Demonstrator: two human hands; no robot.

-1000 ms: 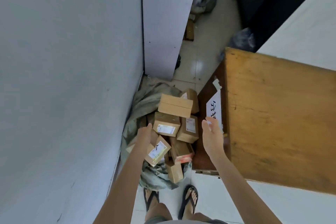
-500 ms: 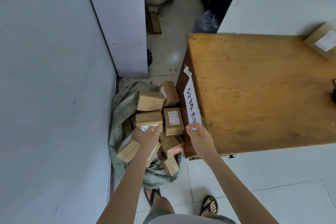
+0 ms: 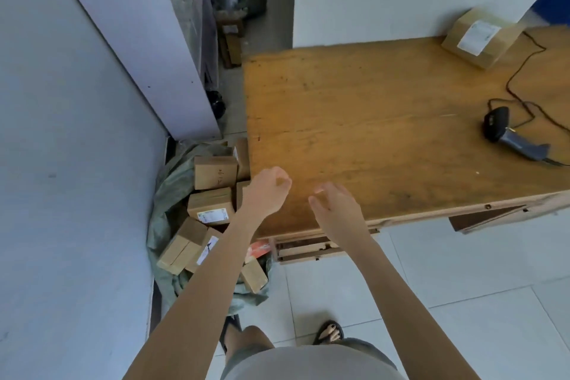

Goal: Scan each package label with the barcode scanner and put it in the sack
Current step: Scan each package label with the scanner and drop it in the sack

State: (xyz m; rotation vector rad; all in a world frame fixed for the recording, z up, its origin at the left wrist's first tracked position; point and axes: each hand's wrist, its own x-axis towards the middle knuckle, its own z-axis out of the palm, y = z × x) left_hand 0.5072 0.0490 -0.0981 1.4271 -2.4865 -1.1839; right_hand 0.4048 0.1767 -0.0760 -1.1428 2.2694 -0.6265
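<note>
1. Wooden table [image 3: 385, 120]: orange-brown board, filling the centre and right of the frame. A drawer front [image 3: 303, 248] shows under its near edge.
2. Grip, left side: the left hand [image 3: 266, 191] is at the centre of the frame, over the table's near left corner. Its fingers are loosely curled and it holds nothing.
3. Grip, right side: the right hand [image 3: 336, 210] is just to the right of the other, over the table's near edge. Its fingers are relaxed and slightly spread, and it is empty. The two hands do not touch.
4. Tool: the barcode scanner [image 3: 509, 133] lies on its side on the table at the right edge of the frame, well apart from both hands. A dark cable [image 3: 521, 71] lies on the board above it and runs toward the upper right.
5. Item on the table: one labelled package [image 3: 475, 37] sits at the table's far edge in the upper right, white label facing up.
6. Container: the sack [image 3: 166, 194], grey-green, lies open on the floor left of centre, between the grey wall [image 3: 77, 163] and the table's left side.
7. Contents: cardboard boxes are piled in the sack.
   - The upper box [image 3: 214, 171] bears handwriting.
   - The box below it [image 3: 209, 203] shows a printed label.
   - A lower box [image 3: 182, 245] lies tilted, beside the left forearm.
8. Floor: white tiles [image 3: 462, 271] fill the lower right; sandals [image 3: 328, 332] show at the bottom centre.
</note>
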